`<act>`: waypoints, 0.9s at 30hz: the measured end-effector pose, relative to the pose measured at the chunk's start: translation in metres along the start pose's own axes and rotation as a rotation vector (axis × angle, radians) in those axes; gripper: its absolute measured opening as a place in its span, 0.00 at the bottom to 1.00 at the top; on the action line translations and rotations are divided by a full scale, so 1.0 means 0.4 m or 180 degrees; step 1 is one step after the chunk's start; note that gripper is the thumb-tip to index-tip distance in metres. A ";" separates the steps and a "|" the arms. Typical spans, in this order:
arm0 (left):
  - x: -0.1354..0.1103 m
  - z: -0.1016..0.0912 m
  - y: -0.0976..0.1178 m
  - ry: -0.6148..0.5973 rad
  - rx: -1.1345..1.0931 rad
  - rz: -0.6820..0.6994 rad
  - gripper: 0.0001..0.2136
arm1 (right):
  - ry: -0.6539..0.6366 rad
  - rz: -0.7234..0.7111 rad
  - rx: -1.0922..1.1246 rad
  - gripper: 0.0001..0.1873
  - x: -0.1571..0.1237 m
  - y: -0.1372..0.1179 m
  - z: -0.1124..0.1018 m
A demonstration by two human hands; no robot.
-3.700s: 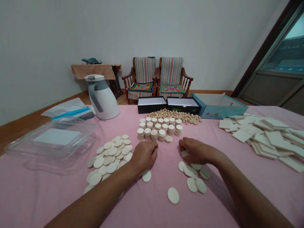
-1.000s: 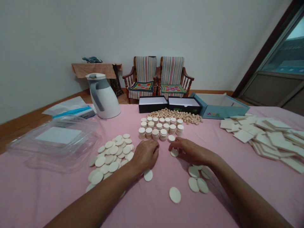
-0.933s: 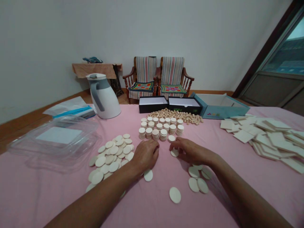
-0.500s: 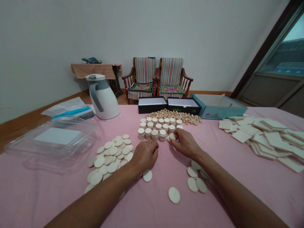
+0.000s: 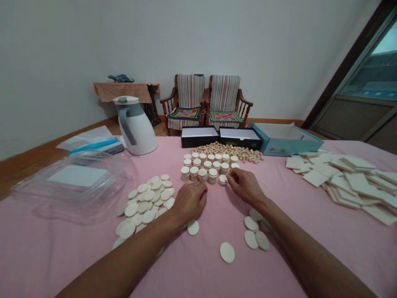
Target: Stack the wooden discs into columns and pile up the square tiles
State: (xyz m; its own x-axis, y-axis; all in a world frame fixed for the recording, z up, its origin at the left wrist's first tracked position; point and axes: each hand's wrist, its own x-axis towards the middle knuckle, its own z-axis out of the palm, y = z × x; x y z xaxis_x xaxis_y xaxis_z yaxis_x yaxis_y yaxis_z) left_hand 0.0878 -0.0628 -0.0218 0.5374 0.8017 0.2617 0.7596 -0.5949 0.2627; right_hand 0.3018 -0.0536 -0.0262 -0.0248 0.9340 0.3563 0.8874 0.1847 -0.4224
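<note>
Rows of short stacks of pale round wooden discs (image 5: 202,175) stand on the pink cloth. At the near right of these rows is a lower stack (image 5: 222,180), its top disc lying flat. My right hand (image 5: 245,184) is beside that stack, thumb and index fingertips at its right edge, with no disc visible between them. My left hand (image 5: 190,200) rests on the cloth in front of the stacks, fingers curled under; whatever it holds is hidden. A spread pile of loose discs (image 5: 149,203) lies left of it. One loose disc (image 5: 192,227) lies by my left wrist.
Small wooden pieces (image 5: 229,151) are heaped behind the stacks, before two black boxes (image 5: 198,142) and a blue box (image 5: 288,147). Square wooden tiles (image 5: 350,178) lie right. On the left are a white jug (image 5: 138,132) and clear plastic trays (image 5: 71,182). More discs (image 5: 227,252) lie nearby.
The disc that was tilted in my right fingers now lies flat on the low stack. My right hand has drawn back slightly to the right; my left hand has barely moved.
</note>
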 end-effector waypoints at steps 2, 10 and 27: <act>0.000 0.003 -0.002 0.0016 0.0010 -0.0010 0.06 | -0.0028 0.0010 -0.0035 0.12 -0.001 0.005 0.009; 0.003 0.008 -0.014 -0.0006 -0.0080 0.0086 0.07 | -0.0122 0.0064 -0.0093 0.17 -0.010 0.019 0.019; -0.058 -0.072 0.042 -0.0732 -0.0646 0.1271 0.10 | -0.1064 -0.0226 -0.0030 0.13 -0.125 0.034 -0.151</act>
State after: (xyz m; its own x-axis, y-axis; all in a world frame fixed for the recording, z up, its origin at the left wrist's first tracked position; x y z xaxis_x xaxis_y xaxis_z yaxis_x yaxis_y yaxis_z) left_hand 0.0774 -0.0931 0.0033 0.8557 0.4876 0.1731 0.4040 -0.8387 0.3652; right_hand 0.3430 -0.1163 0.0006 -0.2348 0.9678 0.0910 0.8822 0.2515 -0.3981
